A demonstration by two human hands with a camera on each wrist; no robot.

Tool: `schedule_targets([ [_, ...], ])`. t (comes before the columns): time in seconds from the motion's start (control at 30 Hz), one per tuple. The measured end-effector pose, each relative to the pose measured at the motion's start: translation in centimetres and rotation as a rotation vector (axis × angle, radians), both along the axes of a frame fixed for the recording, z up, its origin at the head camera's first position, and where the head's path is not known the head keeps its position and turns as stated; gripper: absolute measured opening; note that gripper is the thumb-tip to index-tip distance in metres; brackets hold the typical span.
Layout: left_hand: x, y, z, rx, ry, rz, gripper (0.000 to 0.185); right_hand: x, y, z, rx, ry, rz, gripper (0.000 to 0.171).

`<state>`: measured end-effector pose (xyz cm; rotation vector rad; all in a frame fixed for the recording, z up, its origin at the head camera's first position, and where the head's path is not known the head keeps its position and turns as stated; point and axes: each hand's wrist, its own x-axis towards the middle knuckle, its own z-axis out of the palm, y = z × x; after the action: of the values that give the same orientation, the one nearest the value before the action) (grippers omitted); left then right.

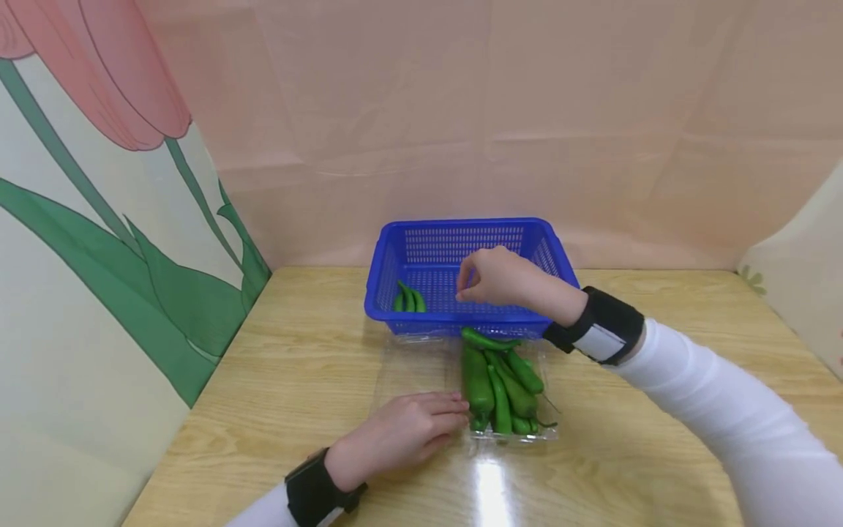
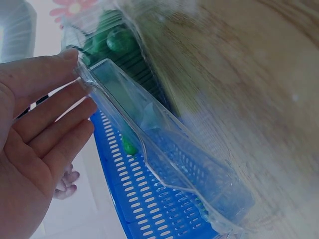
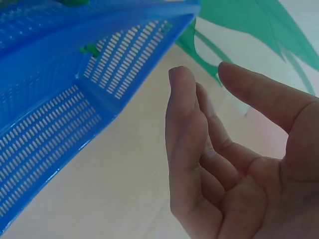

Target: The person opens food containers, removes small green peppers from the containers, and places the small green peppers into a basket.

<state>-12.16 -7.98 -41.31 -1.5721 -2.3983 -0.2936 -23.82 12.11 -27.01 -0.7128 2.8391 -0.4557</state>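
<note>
The left hand [image 1: 402, 433] lies flat, fingers straight, against the clear plastic tray [image 1: 421, 373], seemingly steadying it on the wooden surface [image 1: 296, 380]; green peppers [image 1: 500, 380] fill its right side; the right hand [image 1: 500, 278] hovers over the blue basket [image 1: 461, 238], loosely curled and holding nothing (3 peppers [image 1: 408, 298] lie inside).

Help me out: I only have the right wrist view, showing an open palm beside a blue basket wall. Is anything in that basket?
Observer: Yes, a few green peppers lie in the blue basket's left corner.
Operator: Where is the other hand?
Observer: The left hand rests flat against a clear plastic tray in front of the basket.
Operator: Anything in the tray?
Observer: More green peppers, piled at its right end.
</note>
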Motion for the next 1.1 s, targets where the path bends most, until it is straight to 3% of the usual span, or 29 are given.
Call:
schedule_targets([
  [0.17,0.1,0.0,0.0,-0.002,-0.002,0.002,0.030,1.8,0.7,-0.8,0.001,0.055,-0.003,0.015],
  [0.6,0.1,0.0,-0.2,0.015,0.015,0.005,0.030,4.7,2.3,-3.0,0.023,0.053,-0.019,0.015],
  [1.1,0.1,0.0,-0.1,-0.001,-0.017,0.010,0.030,6.4,3.9,-5.9,0.032,0.072,-0.008,0.020],
])
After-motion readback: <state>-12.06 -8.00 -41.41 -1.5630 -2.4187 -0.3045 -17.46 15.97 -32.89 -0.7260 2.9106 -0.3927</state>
